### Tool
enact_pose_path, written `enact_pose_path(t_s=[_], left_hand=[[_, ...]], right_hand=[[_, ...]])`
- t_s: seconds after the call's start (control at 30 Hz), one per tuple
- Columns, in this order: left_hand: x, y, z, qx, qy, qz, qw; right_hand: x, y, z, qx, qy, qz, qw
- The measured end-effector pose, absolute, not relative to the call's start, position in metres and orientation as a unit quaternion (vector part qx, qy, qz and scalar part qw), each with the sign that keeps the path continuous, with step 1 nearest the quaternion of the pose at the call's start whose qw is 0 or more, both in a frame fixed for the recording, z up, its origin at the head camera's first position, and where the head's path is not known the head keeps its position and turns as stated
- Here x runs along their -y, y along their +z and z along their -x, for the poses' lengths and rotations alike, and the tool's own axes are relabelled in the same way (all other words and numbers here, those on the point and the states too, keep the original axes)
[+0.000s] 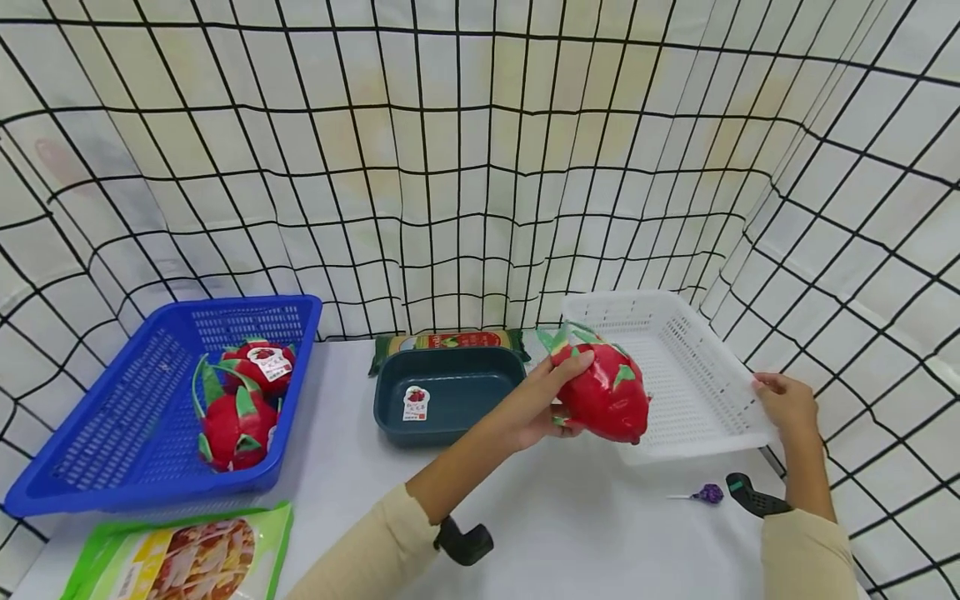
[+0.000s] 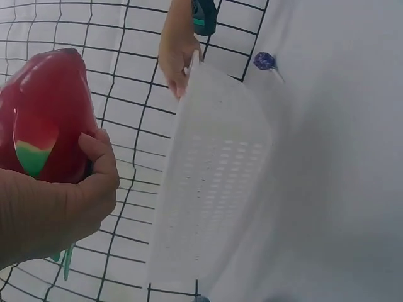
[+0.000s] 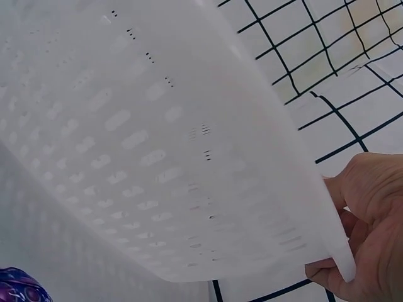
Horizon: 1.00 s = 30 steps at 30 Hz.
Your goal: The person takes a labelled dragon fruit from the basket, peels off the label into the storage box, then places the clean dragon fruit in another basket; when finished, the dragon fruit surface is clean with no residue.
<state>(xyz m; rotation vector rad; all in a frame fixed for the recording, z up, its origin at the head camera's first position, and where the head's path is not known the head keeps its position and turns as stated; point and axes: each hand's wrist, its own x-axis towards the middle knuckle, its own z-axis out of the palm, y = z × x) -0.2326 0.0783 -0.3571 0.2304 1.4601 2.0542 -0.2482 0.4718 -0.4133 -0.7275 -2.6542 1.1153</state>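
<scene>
A person in long beige sleeves works at a white table [image 1: 570, 533] enclosed by black wire mesh. The left hand [image 1: 538, 408] grips a glossy red dragon fruit [image 1: 609, 393] with green leafy tips, fingers curled around its rounded body; such a wrapped hold probably keeps the bulky, smooth shape from slipping. The fruit is in the air, just in front of the left part of a white perforated basket [image 1: 690, 367]; the left-wrist view shows the two apart. The right hand [image 1: 787, 406] pinches that basket's rim at its near right corner, thumb and fingers on either side, likely to steady or tilt it; whether the basket is fully lifted cannot be told. At the left, a blue basket [image 1: 138, 408] holds two similar fruits [image 1: 238, 427] side by side, its walls likely keeping them from rolling. Between the baskets stands a dark teal tray [image 1: 465, 392] with a fruit sticker [image 1: 416, 403] inside, and a green-and-red packet [image 1: 465, 340] lies behind it. A purple lollipop [image 1: 708, 494] lies near the right forearm, and a green-edged food bag [image 1: 202, 558] is at the front left.
</scene>
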Motion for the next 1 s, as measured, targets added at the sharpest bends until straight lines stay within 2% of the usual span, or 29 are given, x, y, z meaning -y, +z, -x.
enact_pose_path(t_s=[0.2,0.4,0.63,0.73,1.0], left_hand=[[-0.122,-0.356,0.261,-0.581,0.759,-0.091,0.28],[-0.158,-0.356,0.288,-0.663,0.701,-0.125,0.23],[-0.192,-0.359,0.311,-0.823,0.499,-0.23,0.142],[-0.201,-0.362,0.315,-0.869,0.396,-0.271,0.12],[-0.226,-0.378,0.308,-0.907,0.246,-0.312,0.142]], right_hand=[[-0.47,-0.415,0.246,0.891,0.369,0.248,0.091],[-0.466,-0.414,0.246,0.887,0.371,0.255,0.099],[-0.464,-0.414,0.248,0.879,0.387,0.259,0.103],[-0.463,-0.415,0.248,0.876,0.394,0.257,0.105],[-0.464,-0.418,0.247,0.876,0.39,0.26,0.109]])
